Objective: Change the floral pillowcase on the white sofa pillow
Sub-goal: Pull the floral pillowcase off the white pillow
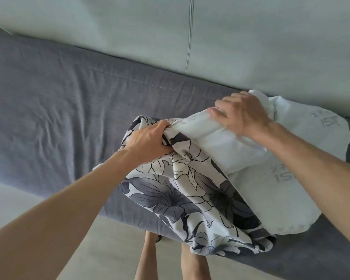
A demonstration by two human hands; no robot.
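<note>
I see the white pillow (287, 170) lying at the right end of the grey sofa seat (59, 93), its near end inside the floral pillowcase (190, 199). The left hand (148, 142) clenches the bunched case edge; the right hand (242, 116) presses on the pillow, fingers curled into it (blurred).

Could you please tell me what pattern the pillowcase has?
The pillowcase has large grey and black-outlined flowers on white, seen in the head view.
</note>
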